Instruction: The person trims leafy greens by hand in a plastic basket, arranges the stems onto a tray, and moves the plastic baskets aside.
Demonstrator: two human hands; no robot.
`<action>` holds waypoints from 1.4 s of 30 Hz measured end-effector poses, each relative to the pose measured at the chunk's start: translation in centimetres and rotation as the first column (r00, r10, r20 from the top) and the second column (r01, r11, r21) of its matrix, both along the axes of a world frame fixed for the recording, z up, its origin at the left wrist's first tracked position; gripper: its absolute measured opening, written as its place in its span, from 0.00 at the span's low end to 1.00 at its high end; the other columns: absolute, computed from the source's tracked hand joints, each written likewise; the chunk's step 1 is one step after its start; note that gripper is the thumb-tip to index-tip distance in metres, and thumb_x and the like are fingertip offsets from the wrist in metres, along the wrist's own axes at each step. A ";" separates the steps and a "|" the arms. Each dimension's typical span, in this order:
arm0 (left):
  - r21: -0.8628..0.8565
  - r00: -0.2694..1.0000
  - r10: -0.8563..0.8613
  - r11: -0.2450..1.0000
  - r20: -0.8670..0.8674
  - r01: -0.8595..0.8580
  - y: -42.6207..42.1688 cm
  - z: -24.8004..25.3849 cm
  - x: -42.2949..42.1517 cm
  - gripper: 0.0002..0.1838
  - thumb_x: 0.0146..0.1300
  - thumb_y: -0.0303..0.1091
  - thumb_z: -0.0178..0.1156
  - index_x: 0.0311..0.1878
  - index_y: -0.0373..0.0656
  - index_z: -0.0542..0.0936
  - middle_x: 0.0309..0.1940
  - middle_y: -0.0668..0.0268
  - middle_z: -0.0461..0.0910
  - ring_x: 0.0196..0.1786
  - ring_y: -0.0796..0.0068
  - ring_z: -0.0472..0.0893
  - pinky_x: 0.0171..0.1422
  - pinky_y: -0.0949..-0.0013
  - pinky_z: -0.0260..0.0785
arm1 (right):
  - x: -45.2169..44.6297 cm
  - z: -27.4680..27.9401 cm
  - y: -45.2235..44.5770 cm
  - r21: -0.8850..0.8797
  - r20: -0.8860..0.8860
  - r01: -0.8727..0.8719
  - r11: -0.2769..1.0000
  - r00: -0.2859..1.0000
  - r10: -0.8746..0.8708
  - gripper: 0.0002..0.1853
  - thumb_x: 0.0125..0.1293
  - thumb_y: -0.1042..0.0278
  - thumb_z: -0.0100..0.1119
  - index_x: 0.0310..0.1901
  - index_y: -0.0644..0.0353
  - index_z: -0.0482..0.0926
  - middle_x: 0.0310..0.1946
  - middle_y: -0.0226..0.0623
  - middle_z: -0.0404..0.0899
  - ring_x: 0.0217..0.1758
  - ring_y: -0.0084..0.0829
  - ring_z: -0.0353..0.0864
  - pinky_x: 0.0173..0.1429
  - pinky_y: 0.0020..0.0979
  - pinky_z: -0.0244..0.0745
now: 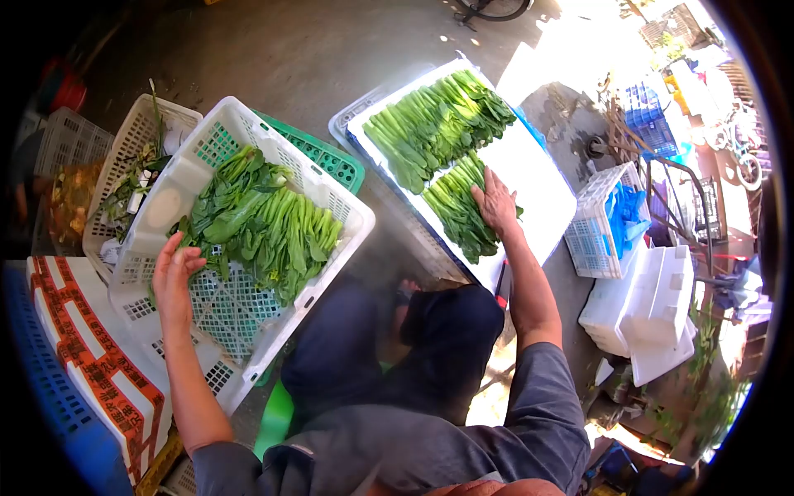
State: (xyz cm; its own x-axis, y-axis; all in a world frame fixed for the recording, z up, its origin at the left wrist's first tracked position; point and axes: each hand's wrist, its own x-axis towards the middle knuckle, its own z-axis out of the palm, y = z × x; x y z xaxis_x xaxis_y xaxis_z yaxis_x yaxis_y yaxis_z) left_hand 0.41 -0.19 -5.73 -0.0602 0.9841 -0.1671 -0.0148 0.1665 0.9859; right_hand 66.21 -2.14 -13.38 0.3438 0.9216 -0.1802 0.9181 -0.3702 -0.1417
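Note:
In the head view, a white plastic crate stands tilted on my left with a pile of leafy green vegetables in it. My left hand is over the crate at the pile's left edge, its fingers apart and slightly bent, holding nothing visible. To the right is a white board bearing leafy greens in two groups: a long row at the far side and a shorter row nearer me. My right hand lies flat on the right side of the shorter row, fingers stretched out.
A green crate sits behind the white one. Further left are a beige basket with plant scraps and a foam box with red tape. On the right stand a white basket with blue bags and white foam boxes.

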 end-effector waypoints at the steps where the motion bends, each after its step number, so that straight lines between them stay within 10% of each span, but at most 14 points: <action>1: -0.022 1.000 -0.012 1.000 -0.011 0.012 0.3 -0.3 0.2 0.25 0.76 0.42 0.57 0.71 0.40 0.71 0.45 0.62 0.83 0.46 0.71 0.83 0.56 0.66 0.76 | -0.3 -0.5 -0.3 0.045 -0.015 -0.015 0.999 1.000 0.016 0.39 0.76 0.39 0.44 0.81 0.50 0.52 0.79 0.47 0.57 0.80 0.52 0.58 0.80 0.67 0.42; 11: 0.007 0.959 0.278 0.960 -0.054 -0.278 0.1 0.3 -2.9 0.21 0.72 0.38 0.62 0.63 0.36 0.78 0.46 0.60 0.85 0.45 0.72 0.84 0.54 0.68 0.77 | -0.3 1.2 1.2 -0.217 0.178 0.006 0.976 0.984 0.033 0.40 0.76 0.37 0.45 0.81 0.48 0.52 0.80 0.46 0.54 0.82 0.53 0.54 0.78 0.73 0.38; 16: 0.082 0.902 0.323 0.946 -0.287 -0.313 0.3 2.2 -6.2 0.16 0.69 0.35 0.63 0.54 0.34 0.81 0.43 0.62 0.85 0.43 0.74 0.82 0.52 0.70 0.74 | -1.9 1.9 0.1 0.105 0.295 -0.169 0.980 0.946 0.132 0.35 0.75 0.43 0.50 0.76 0.55 0.62 0.78 0.49 0.59 0.81 0.53 0.57 0.76 0.74 0.42; 24: 0.262 0.856 0.506 0.817 0.102 -0.514 1.6 5.3 -8.9 0.08 0.68 0.34 0.59 0.35 0.41 0.79 0.29 0.69 0.79 0.32 0.77 0.79 0.41 0.70 0.73 | -18.5 13.6 1.0 0.578 -0.031 -0.422 0.698 0.844 0.536 0.19 0.74 0.72 0.56 0.64 0.66 0.75 0.65 0.55 0.75 0.69 0.53 0.73 0.71 0.45 0.68; 29: 0.340 0.738 0.663 0.670 0.127 -0.660 1.5 4.8 -8.3 0.14 0.69 0.32 0.55 0.26 0.40 0.78 0.25 0.65 0.78 0.29 0.74 0.77 0.37 0.66 0.68 | -34.7 18.7 2.3 0.611 -0.207 -0.562 0.558 0.567 0.797 0.15 0.69 0.72 0.62 0.55 0.66 0.81 0.52 0.51 0.84 0.55 0.48 0.84 0.71 0.46 0.71; 36: 0.476 0.654 0.756 0.580 -0.013 -0.661 0.9 4.6 -10.2 0.12 0.71 0.35 0.61 0.44 0.33 0.81 0.27 0.65 0.82 0.31 0.77 0.80 0.39 0.70 0.73 | -56.3 9.4 6.0 0.455 -0.238 -0.874 0.170 0.065 0.969 0.12 0.63 0.67 0.61 0.47 0.60 0.84 0.43 0.48 0.85 0.50 0.52 0.83 0.62 0.51 0.75; 42: 0.435 0.628 0.778 0.558 0.021 -0.707 1.9 4.0 -9.4 0.13 0.70 0.37 0.63 0.46 0.35 0.83 0.30 0.60 0.86 0.32 0.72 0.83 0.40 0.66 0.75 | -63.0 3.1 6.4 0.259 0.107 -0.956 0.137 0.170 0.980 0.09 0.64 0.63 0.58 0.41 0.50 0.86 0.47 0.41 0.80 0.56 0.46 0.80 0.74 0.62 0.63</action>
State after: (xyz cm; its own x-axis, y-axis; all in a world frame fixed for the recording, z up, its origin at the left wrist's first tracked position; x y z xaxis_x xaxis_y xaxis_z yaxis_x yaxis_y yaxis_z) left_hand -8.97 1.70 -1.73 -0.7878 0.5504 0.2765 0.1954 -0.2025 0.9596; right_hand 3.25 4.22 -10.24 -0.8659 0.4896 0.1024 0.4757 0.8694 -0.1341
